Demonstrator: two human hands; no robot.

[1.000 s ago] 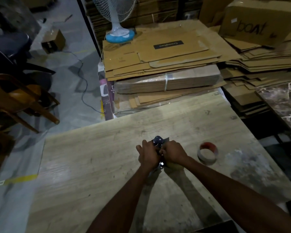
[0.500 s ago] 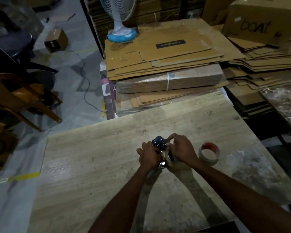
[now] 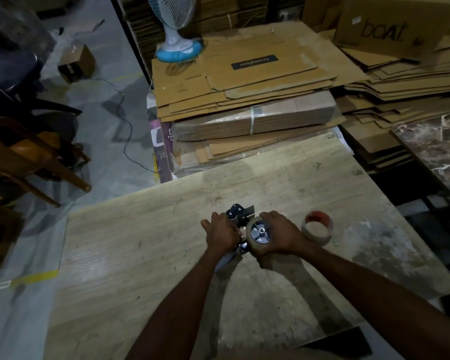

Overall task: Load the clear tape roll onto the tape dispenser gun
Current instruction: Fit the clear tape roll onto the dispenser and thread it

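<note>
so the clear tape roll [image 3: 253,246] sits hole-up over the spoked hub [image 3: 261,231] of the dark blue tape dispenser gun [image 3: 235,211], right hand [image 3: 279,236] grip wrapped round it, left hand [image 3: 222,233] clenching the gun just to its left.

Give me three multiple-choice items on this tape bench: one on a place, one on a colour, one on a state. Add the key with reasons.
1. Where is the spare tape roll?
A. inside a drawer
B. on the table, right of the right hand
C. hung on a hook

2. What colour is the fan's base?
A. red
B. black
C. blue

3. What state is the clear tape roll in?
A. round the hub of the tape dispenser gun, gripped by the right hand
B. lying flat and untouched
C. sealed in a box

Key:
1 B, it rests on the tabletop just beyond that hand.
2 C, the round foot is light blue.
3 A, the spoked hub shows through its core while the left hand grips the gun.
</note>
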